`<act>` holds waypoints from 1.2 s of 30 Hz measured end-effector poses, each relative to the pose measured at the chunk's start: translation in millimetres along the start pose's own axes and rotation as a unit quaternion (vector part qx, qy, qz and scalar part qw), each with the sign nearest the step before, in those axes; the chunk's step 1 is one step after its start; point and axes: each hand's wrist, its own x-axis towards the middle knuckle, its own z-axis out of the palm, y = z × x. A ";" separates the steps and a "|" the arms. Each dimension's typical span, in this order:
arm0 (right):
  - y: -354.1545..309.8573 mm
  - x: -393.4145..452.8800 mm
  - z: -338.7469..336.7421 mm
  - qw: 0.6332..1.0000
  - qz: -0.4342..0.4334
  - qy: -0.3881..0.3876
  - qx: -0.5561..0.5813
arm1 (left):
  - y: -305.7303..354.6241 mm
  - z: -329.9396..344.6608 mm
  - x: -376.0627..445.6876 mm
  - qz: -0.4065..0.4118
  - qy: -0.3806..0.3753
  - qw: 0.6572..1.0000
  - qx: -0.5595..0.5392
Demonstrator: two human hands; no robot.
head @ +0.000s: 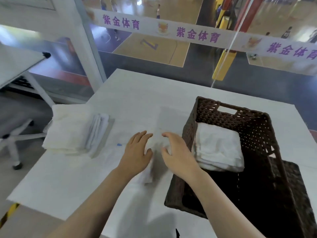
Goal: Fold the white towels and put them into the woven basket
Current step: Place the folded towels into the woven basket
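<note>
A folded white towel (158, 152) lies on the white table (140, 93) between my two hands. My left hand (137, 152) rests on its left side with fingers extended and the thumb against the cloth. My right hand (178, 155) is at its right side with fingers loosely curved over the cloth; the image is blurred there. The dark brown woven basket (253, 121) stands just right of my hands, and a folded white towel (219, 148) lies inside at its left. A stack of white towels (73, 131) sits at the table's left edge.
A glass wall with a printed banner (197, 35) runs behind the table. A white desk (18, 66) and a chair base (15, 138) stand to the left. A small blue mark (119, 144) is on the table near my left hand.
</note>
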 end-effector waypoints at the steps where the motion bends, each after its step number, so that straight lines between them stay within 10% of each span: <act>1: -5.0 4.4 14.4 1.000 0.015 -0.025 -0.008 | -14.0 -5.3 -5.4 -0.019 -0.004 1.000 0.003; 9: -24.5 26.1 127.2 0.965 0.148 -0.203 -0.077 | -123.6 -30.2 -42.1 -0.220 -0.101 0.970 -0.028; 17: -0.2 30.7 180.8 0.968 0.248 0.002 0.040 | -188.2 -28.9 -64.3 -0.416 -0.120 0.878 -0.203; 36: 40.6 25.5 209.1 0.763 0.483 -0.085 0.421 | -212.6 -20.7 -49.5 -0.443 -0.206 0.801 -0.346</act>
